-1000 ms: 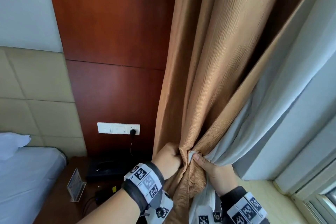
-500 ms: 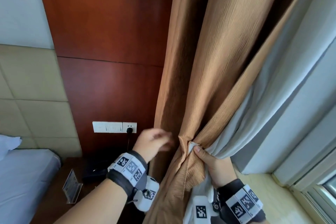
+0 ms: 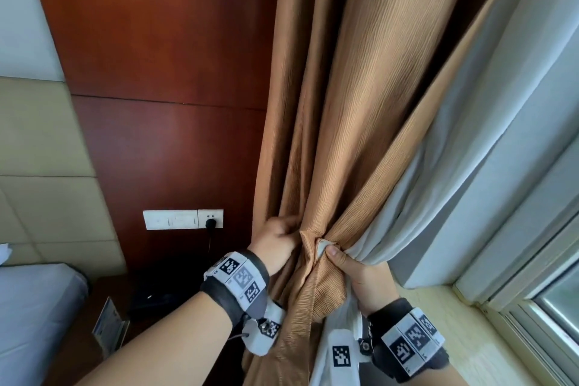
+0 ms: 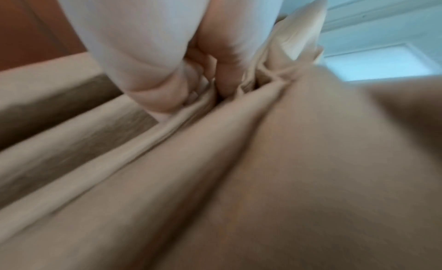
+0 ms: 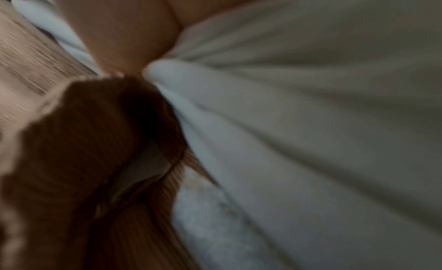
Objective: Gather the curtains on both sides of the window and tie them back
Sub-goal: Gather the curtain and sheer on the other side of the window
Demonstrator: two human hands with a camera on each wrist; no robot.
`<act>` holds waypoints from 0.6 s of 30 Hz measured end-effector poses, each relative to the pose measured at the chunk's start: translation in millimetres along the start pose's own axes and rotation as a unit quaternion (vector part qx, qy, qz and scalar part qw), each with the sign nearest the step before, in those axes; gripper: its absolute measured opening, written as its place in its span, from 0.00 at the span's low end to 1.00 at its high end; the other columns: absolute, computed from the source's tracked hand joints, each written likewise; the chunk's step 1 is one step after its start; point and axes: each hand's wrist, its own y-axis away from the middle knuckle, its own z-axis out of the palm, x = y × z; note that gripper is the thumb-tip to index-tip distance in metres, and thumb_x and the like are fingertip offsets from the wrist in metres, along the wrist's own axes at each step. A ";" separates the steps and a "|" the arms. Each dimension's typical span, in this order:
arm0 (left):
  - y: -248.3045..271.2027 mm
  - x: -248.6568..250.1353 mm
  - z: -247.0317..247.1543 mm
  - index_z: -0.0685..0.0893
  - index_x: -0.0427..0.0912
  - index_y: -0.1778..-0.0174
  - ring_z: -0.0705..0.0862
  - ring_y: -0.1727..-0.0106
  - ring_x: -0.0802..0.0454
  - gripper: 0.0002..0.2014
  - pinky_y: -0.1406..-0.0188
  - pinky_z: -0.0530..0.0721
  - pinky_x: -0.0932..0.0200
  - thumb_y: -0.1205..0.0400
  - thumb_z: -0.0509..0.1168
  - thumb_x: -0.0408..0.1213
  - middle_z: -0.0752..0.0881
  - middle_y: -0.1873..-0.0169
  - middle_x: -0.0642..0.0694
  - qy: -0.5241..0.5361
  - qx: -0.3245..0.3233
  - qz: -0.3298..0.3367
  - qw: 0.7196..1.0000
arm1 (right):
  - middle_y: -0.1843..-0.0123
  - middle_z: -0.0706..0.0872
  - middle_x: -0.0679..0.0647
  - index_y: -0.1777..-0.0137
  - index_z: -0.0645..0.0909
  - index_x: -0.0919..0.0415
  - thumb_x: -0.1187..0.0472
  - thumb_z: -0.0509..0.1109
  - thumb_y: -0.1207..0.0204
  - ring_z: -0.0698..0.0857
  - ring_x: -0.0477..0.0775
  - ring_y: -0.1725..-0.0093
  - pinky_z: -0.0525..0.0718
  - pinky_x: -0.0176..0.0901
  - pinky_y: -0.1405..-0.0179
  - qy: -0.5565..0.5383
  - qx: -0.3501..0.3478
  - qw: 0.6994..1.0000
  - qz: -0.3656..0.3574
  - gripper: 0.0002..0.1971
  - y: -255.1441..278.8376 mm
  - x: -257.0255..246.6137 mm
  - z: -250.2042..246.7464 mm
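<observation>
One brown curtain (image 3: 351, 103) and one white lining (image 3: 454, 182) bunch between two hands. The right hand (image 3: 357, 273) pinches both edges; the left hand (image 3: 275, 247), just beside it, grips brown folds. A wall panel (image 3: 163, 72) lies left of the left hand.

My wristbands (image 3: 238, 282) black with black-and-white tags, tan ribbed curtain (image 3: 360, 103), pale grey lining (image 3: 470, 150), red-brown wood wall (image 3: 156, 41), beige panels (image 3: 40, 135) left
</observation>
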 end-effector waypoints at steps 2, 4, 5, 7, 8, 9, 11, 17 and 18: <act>5.4 1.7 3.6 0.88 0.51 0.59 0.89 0.57 0.65 0.18 0.50 0.83 0.72 0.19 0.61 0.22 0.91 0.64 0.57 0.010 -0.019 0.003 1.000 | 0.52 0.93 0.44 0.47 0.83 0.57 0.69 0.81 0.38 0.90 0.41 0.49 0.86 0.30 0.52 0.011 0.010 1.000 -0.008 0.20 -0.9 1.4 -0.9; 6.6 2.6 2.9 0.89 0.51 0.58 0.89 0.54 0.62 0.18 0.48 0.83 0.71 0.19 0.60 0.22 0.91 0.62 0.55 0.030 -0.031 0.001 0.999 | 0.52 0.93 0.46 0.47 0.84 0.59 0.66 0.83 0.39 0.89 0.43 0.47 0.85 0.31 0.50 0.025 0.021 0.999 -0.016 0.20 -1.2 1.2 0.2; 6.4 0.9 1.6 0.89 0.51 0.58 0.89 0.52 0.58 0.18 0.46 0.83 0.68 0.18 0.61 0.23 0.92 0.59 0.52 0.043 -0.037 -0.003 0.998 | 0.52 0.93 0.47 0.48 0.85 0.60 0.65 0.81 0.39 0.90 0.44 0.48 0.85 0.31 0.50 0.025 0.022 0.999 -0.019 0.18 -1.7 1.1 0.6; 8.4 0.9 1.0 0.91 0.50 0.59 0.89 0.46 0.48 0.13 0.40 0.83 0.58 0.20 0.64 0.29 0.91 0.55 0.45 0.061 -0.039 -0.012 0.997 | 0.53 0.93 0.47 0.47 0.84 0.61 0.68 0.78 0.37 0.90 0.42 0.50 0.85 0.28 0.55 0.012 0.020 1.000 -0.020 0.17 -3.7 0.3 0.4; 9.6 0.5 0.6 0.92 0.51 0.60 0.88 0.45 0.44 0.11 0.37 0.83 0.53 0.23 0.65 0.33 0.91 0.54 0.42 0.072 -0.039 -0.016 0.996 | 0.53 0.93 0.47 0.46 0.84 0.61 0.66 0.80 0.37 0.90 0.41 0.50 0.85 0.27 0.56 0.004 0.009 1.000 -0.015 0.19 -5.0 -0.1 0.8; 10.1 -1.4 0.4 0.92 0.51 0.60 0.88 0.43 0.40 0.10 0.35 0.82 0.49 0.25 0.66 0.36 0.91 0.53 0.39 0.078 -0.043 -0.021 0.996 | 0.52 0.93 0.47 0.44 0.83 0.61 0.59 0.84 0.41 0.90 0.42 0.49 0.85 0.28 0.55 -0.005 -0.006 1.000 -0.004 0.24 -6.7 1.6 0.2; 10.4 -2.9 0.6 0.93 0.51 0.58 0.87 0.41 0.37 0.10 0.33 0.81 0.44 0.27 0.66 0.38 0.91 0.51 0.37 0.093 -0.055 -0.023 0.994 | 0.47 0.92 0.49 0.42 0.83 0.59 0.44 0.89 0.56 0.89 0.46 0.44 0.85 0.33 0.50 -0.004 -0.018 0.999 0.026 0.41 -10.4 5.6 -0.2; 11.2 -13.4 6.0 0.90 0.46 0.53 0.88 0.43 0.41 0.07 0.33 0.81 0.41 0.24 0.67 0.37 0.91 0.51 0.39 0.077 -0.030 -0.014 0.996 | 0.41 0.90 0.58 0.37 0.82 0.64 0.42 0.89 0.62 0.86 0.57 0.38 0.84 0.52 0.36 -0.012 -0.002 0.999 0.050 0.50 -12.1 10.5 -1.4; 10.3 -12.2 5.1 0.89 0.44 0.55 0.89 0.46 0.40 0.06 0.37 0.83 0.42 0.24 0.68 0.36 0.91 0.53 0.38 0.060 -0.021 -0.001 0.998 | 0.40 0.89 0.59 0.37 0.82 0.65 0.42 0.89 0.61 0.86 0.59 0.37 0.80 0.57 0.32 -0.007 0.003 0.999 0.047 0.49 -11.8 10.7 -2.7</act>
